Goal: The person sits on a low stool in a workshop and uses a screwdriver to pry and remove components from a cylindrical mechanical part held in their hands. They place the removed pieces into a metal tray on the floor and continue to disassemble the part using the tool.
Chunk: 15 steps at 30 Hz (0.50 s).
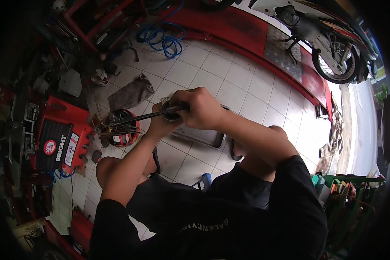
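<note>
Leverage should probably be even: right grip [201,108] clenched on slim black rod [149,115] near left edge of grey rectangular tray [203,138]; left grip [160,125], cannot tell.

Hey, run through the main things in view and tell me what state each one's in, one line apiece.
Right hand: closed around the long dark rod
Long dark rod: held, pointing out leftward
Left hand: partly hidden by the right hand and rod, grip unclear
Shallow tray: on the tiled floor, partly hidden
Grey cloth: creased, lying on the floor
Blue hose: loosely coiled
Red tub: open, holding tools
Motorcycle: standing, parked
</note>
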Motion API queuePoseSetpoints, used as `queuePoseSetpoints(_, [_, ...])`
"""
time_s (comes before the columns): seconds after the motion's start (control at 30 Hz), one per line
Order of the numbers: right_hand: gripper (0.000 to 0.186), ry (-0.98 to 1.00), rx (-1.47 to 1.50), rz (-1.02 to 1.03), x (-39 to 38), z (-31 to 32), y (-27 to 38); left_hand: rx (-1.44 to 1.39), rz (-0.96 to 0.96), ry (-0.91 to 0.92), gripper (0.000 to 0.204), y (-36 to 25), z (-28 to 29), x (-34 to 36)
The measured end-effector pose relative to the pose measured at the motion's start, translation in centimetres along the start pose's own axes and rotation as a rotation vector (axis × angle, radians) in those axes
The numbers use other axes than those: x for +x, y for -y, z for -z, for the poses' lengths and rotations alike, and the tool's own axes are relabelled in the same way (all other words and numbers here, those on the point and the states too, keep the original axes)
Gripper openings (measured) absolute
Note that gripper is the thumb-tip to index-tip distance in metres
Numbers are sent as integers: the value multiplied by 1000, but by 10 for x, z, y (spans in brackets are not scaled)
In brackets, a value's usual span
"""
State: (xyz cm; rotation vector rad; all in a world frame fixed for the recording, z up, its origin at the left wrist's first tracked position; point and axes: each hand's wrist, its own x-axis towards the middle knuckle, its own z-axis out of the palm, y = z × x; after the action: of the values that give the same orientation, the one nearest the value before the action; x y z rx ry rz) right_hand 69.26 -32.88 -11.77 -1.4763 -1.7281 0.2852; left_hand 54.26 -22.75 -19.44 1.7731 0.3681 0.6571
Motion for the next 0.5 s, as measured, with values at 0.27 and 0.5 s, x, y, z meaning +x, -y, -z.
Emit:
queuePoseSetpoints(0.27, [31,217,56,-96,0,23,-3,-67,147,58,20,10,4,-10])
queuePoseSetpoints(0.5, [38,-148,569,-448,-4,31,-28,-1064,538,-453,10,4,36,12])
